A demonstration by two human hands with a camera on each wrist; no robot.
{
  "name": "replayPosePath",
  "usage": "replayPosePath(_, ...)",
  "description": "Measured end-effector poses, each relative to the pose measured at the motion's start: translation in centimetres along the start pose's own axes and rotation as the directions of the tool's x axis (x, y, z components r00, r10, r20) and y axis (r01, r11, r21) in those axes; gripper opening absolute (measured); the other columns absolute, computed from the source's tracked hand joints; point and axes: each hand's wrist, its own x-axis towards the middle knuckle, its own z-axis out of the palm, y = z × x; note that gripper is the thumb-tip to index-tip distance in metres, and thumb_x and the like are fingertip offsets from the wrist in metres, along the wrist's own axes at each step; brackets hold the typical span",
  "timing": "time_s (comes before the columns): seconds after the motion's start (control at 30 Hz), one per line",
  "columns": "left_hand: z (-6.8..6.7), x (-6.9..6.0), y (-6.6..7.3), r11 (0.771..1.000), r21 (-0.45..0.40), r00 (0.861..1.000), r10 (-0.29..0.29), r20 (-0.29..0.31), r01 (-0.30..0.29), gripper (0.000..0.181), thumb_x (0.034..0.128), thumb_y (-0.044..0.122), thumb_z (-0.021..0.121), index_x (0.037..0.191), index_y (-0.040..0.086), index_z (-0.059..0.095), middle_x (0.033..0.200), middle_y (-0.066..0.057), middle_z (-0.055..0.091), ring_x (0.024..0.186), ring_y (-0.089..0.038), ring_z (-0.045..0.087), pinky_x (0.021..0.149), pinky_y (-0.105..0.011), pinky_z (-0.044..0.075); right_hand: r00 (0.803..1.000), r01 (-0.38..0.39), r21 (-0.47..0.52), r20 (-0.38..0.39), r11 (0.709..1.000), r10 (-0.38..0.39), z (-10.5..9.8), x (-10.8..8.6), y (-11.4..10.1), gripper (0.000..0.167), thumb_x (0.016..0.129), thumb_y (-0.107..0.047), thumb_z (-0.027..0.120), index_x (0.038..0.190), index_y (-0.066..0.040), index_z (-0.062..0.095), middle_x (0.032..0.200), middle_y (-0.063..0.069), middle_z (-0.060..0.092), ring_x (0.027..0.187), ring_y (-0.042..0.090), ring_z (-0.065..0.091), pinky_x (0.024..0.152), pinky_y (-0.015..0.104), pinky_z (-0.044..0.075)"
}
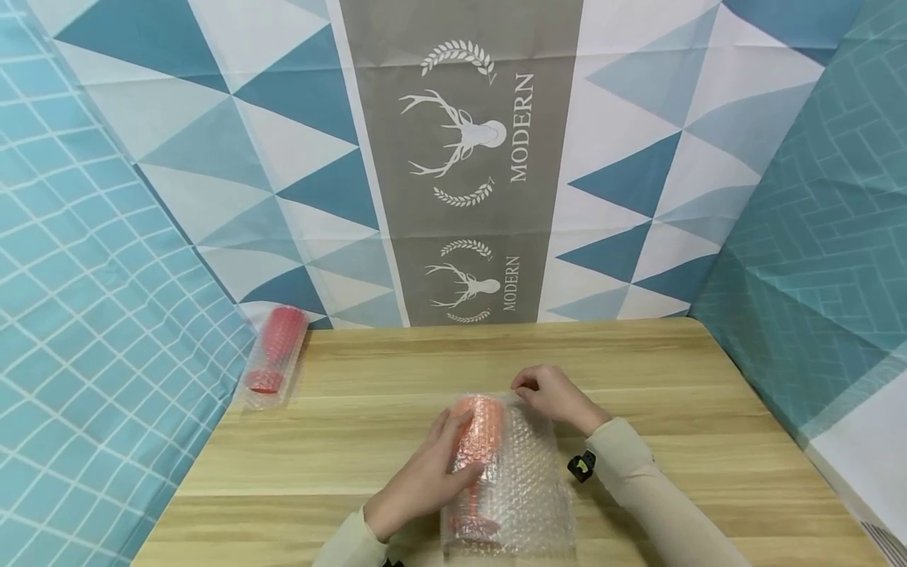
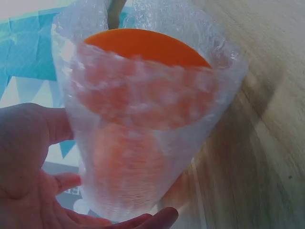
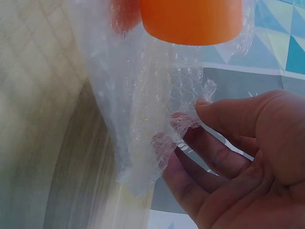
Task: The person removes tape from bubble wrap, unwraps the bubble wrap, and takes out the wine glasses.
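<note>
An orange goblet-shaped thing (image 1: pixel 485 417) lies on the table inside a sheet of bubble wrap (image 1: pixel 533 480), its wide end toward the back. My left hand (image 1: pixel 428 466) holds it from the left through the wrap, thumb across its middle. In the left wrist view, an orange round end (image 2: pixel 138 45) shows past the film, with fingers beside and below it. At the sheet's back right corner, my right hand (image 1: pixel 556 395) pinches the edge. The right wrist view shows thumb and fingertips on the crumpled film edge (image 3: pixel 183 121).
At the table's back left corner lies a red goblet-shaped thing (image 1: pixel 282 335) wrapped in bubble wrap. The wooden table (image 1: pixel 354 441) meets patterned cloth walls (image 1: pixel 468 157) at the back and both sides. A black strap device (image 1: pixel 582 466) shows at the right wrist.
</note>
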Motion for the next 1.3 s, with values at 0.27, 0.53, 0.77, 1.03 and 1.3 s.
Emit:
replayPosePath(0.27, -0.6, -0.7, -0.2, 0.999, 0.004, 0.997, -0.037, -0.075, 0.037, 0.077, 0.0986, 0.053, 0.063, 0.154, 0.004, 0.042, 0.157, -0.034, 0.034, 0.133, -0.050, 0.051, 0.102, -0.064, 0.050, 1.000, -0.008, 0.009, 0.011, 1.000, 0.008, -0.1, -0.3, 0.1, 0.010, 0.097, -0.002, 0.066, 0.099, -0.001, 0.076, 0.096, 0.009, 0.076, 0.086, 0.015, 0.069, 0.076, 0.029, 0.059)
replayPosePath(0.53, -0.7, 0.0, -0.5, 0.999, -0.008, 0.990, -0.051, -0.133, 0.051, 0.068, 0.0956, 0.049, 0.070, 0.139, 0.001, 0.051, 0.124, -0.013, 0.059, 0.082, -0.014, 0.059, 0.067, -0.025, 0.052, 0.999, -0.036, 0.005, 0.026, 0.999, 0.035, -0.5, -0.3, -0.4, 0.011, 0.097, -0.004, 0.066, 0.101, -0.003, 0.076, 0.096, 0.006, 0.076, 0.085, 0.012, 0.066, 0.075, 0.026, 0.058)
replayPosePath(0.77, -0.7, 0.4, -0.7, 0.999, 0.043, 0.988, 0.017, -0.151, -0.011, 0.073, 0.0952, 0.043, 0.073, 0.153, 0.010, 0.042, 0.157, -0.023, 0.039, 0.140, -0.043, 0.046, 0.106, -0.062, 0.048, 0.999, -0.017, 0.014, 0.048, 1.000, 0.016, -0.8, -0.2, -0.7, 0.013, 0.098, -0.005, 0.065, 0.104, 0.000, 0.075, 0.097, 0.011, 0.075, 0.083, 0.011, 0.065, 0.073, 0.025, 0.057)
replayPosePath(1.03, -0.6, 0.7, -0.8, 0.987, 0.129, 0.987, 0.114, -0.109, -0.099, 0.061, 0.0986, 0.036, 0.070, 0.152, 0.014, 0.051, 0.163, -0.024, 0.034, 0.143, -0.049, 0.042, 0.106, -0.067, 0.045, 0.999, -0.006, -0.020, 0.042, 1.000, 0.007, -1.2, 0.1, -1.6, 0.015, 0.100, -0.007, 0.064, 0.107, 0.000, 0.075, 0.097, 0.006, 0.075, 0.088, 0.015, 0.068, 0.079, 0.032, 0.060)
replayPosePath(1.3, -0.5, 0.9, 0.1, 0.976, 0.195, 0.986, 0.124, -0.110, -0.101, 0.062, 0.0972, 0.039, 0.070, 0.150, 0.010, 0.053, 0.162, -0.025, 0.036, 0.143, -0.047, 0.043, 0.110, -0.063, 0.044, 0.995, 0.101, -0.054, 0.023, 0.993, -0.100, -1.7, 1.1, -3.5, 0.014, 0.099, -0.007, 0.064, 0.106, -0.004, 0.076, 0.106, 0.010, 0.077, 0.102, 0.026, 0.073, 0.091, 0.043, 0.060)
